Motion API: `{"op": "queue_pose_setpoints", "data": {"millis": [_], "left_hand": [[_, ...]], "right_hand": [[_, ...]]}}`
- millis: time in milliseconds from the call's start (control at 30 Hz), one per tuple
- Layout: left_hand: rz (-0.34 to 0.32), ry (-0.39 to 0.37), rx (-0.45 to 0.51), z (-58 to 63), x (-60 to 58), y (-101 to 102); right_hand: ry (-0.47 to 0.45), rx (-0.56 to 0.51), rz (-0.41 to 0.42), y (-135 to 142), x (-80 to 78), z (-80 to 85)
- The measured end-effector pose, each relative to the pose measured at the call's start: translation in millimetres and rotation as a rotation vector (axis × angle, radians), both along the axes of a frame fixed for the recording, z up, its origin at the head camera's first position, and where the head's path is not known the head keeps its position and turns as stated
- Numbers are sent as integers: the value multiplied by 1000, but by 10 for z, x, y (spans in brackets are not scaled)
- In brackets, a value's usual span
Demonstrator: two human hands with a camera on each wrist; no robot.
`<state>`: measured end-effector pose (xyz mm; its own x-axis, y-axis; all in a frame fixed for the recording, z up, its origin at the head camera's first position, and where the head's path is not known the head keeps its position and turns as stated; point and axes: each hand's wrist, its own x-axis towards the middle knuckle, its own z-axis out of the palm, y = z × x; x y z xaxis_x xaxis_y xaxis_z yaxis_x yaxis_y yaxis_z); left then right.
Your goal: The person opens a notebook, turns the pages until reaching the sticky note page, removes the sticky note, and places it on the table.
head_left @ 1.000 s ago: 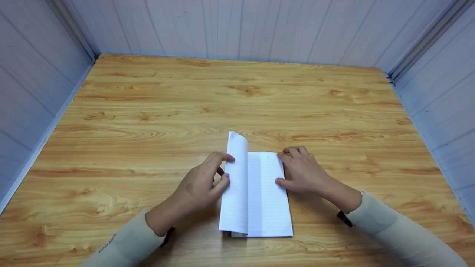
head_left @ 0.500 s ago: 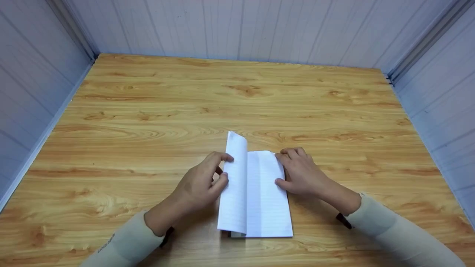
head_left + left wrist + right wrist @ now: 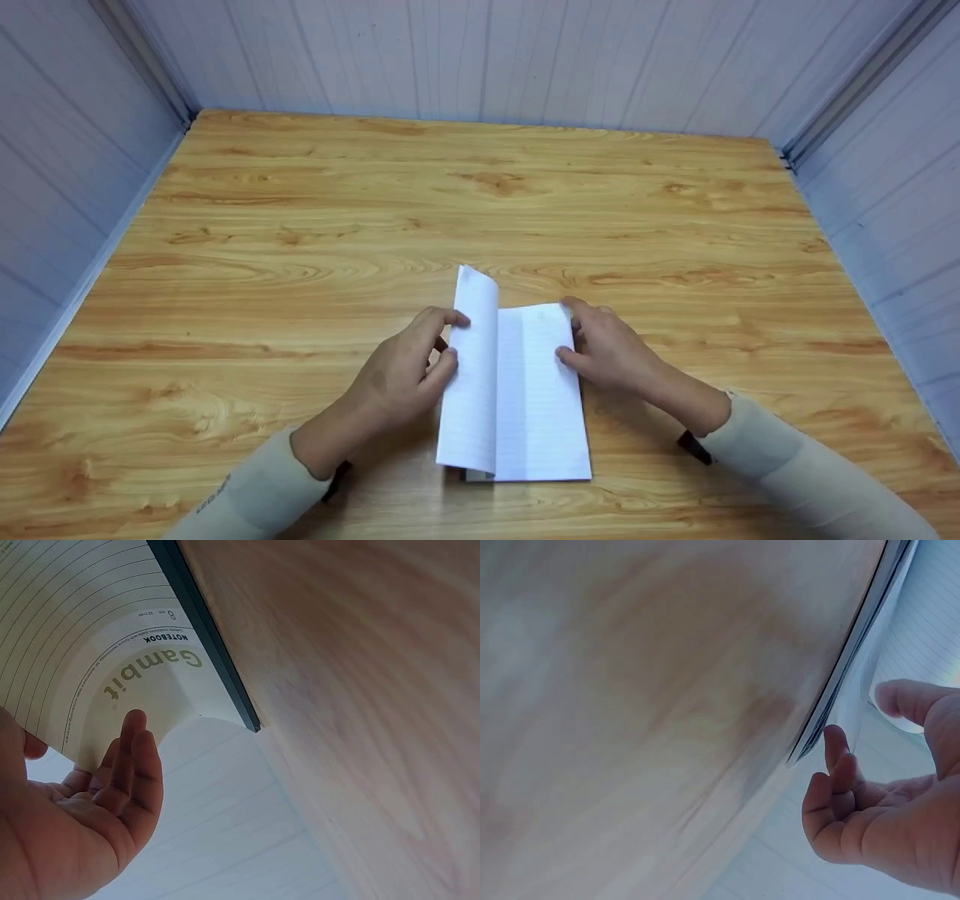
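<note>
A stapled-size lined notebook (image 3: 544, 405) lies open on the table near its front, its left-hand leaves (image 3: 474, 375) raised and curling over. My left hand (image 3: 409, 367) pinches the outer edge of these raised leaves between thumb and index finger. In the left wrist view, the cover (image 3: 154, 679) bears "Gambit NOTEBOOK" print upside down, beside a dark edge strip; the left hand (image 3: 97, 817) is under it. My right hand (image 3: 611, 349) holds the right page near its upper right corner, thumb on top. In the right wrist view, the right hand (image 3: 877, 810) is at the notebook's slightly fanned edge.
The wood-grain table (image 3: 337, 210) stretches beyond and to both sides of the notebook. White panelled walls (image 3: 480, 60) border it at the back, left and right.
My right index finger has moved up over the page's top corner, and the page's upper edge there has straightened. The left-hand leaves have shifted slightly left with my left hand.
</note>
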<state>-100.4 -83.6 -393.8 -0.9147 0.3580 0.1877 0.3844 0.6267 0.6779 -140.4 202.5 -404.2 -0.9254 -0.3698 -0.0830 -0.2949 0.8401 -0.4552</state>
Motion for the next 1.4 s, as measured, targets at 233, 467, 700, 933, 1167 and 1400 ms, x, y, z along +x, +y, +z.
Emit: {"op": "queue_pose_setpoints", "data": {"millis": [233,467,700,933,1167,1400], "left_hand": [[-2,26,-7,-15,-1,3],[9,14,36,-1,4,-6],[55,-102,156,29,-6,-41],[155,-198,298,78,-26,-112],[257,-175,376,113,-29,-220],[293,-143,417,107,-11,-323]], "right_hand": [[-45,-85,-54,23,-25,16],[-92,-240,-61,45,-23,41],[-70,-348,-36,32,-20,57],[-64,-435,-22,-5,-3,76],[-61,-438,-2,-52,38,93],[-43,-393,86,-122,98,133]]}}
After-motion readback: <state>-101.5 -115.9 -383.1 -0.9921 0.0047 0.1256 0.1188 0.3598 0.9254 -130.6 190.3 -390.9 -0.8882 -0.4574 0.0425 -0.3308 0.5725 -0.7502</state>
